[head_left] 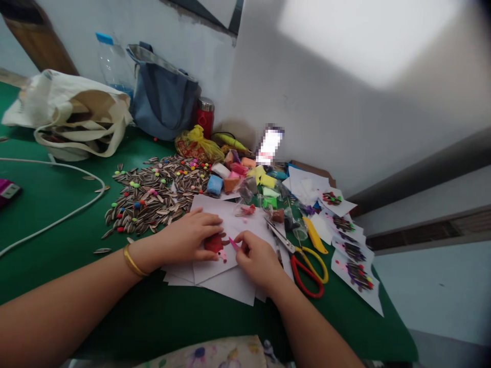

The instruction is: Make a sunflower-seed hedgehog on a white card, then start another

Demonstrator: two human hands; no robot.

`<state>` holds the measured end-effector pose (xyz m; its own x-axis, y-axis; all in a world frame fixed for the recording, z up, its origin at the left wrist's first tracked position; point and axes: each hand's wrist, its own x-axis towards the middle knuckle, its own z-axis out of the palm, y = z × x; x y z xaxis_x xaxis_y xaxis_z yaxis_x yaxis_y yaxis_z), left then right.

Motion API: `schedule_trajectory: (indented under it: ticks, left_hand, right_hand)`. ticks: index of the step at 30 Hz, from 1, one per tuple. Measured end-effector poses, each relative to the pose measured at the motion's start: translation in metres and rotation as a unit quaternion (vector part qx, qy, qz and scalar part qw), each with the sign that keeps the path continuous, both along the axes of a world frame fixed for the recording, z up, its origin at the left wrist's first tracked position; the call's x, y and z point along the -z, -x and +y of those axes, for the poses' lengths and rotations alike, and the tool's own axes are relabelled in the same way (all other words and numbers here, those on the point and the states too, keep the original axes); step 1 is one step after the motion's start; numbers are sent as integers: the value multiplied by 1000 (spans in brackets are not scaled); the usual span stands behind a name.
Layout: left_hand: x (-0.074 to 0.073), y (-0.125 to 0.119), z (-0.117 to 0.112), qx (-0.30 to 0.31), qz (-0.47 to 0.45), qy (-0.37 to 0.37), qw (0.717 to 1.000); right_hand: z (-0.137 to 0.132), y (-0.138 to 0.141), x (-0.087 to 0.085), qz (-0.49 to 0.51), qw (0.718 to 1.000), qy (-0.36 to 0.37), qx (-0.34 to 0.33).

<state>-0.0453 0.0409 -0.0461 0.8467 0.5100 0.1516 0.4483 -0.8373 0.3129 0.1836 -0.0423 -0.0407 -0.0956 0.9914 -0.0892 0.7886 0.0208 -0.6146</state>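
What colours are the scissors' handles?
The scissors have one red handle and one yellow handle, best seen in the head view.

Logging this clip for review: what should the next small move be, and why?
Probably a light press of the pink pointed tool onto the brown clay: the right hand pinches the tool with its tip close by, and the left hand rests around the red clay body, so it could likely steady it.

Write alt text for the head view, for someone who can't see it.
A person's left hand rests on white paper by a red shape; the right hand pinches a pointed pink piece. Striped seeds lie left on the green table, scissors and decorated cards right.
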Motion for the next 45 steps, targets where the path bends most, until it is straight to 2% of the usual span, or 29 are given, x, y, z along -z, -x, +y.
schedule_trajectory:
  ticks: [7,14,23,34,45]
  left_hand:
    - [-3,-2,-8,-17,31,8,999]
    - [-7,-2,-10,32,2,-7,999]
    - [-4,-2,-11,34,2,-21,999]
    - [-3,-4,-10,36,14,-22,999]
    - [-4,-4,-12,30,2,-23,999]
  right_hand:
    - [-1,1,-2,-47,999,10,12]
    - [-1,3,-2,-45,999,0,1]
    - [0,6,1,-87,996,-25,-8]
    - [-1,25,-6,-263,963,-31,-42]
    - [-1,25,3,-294,952,-66,-46]
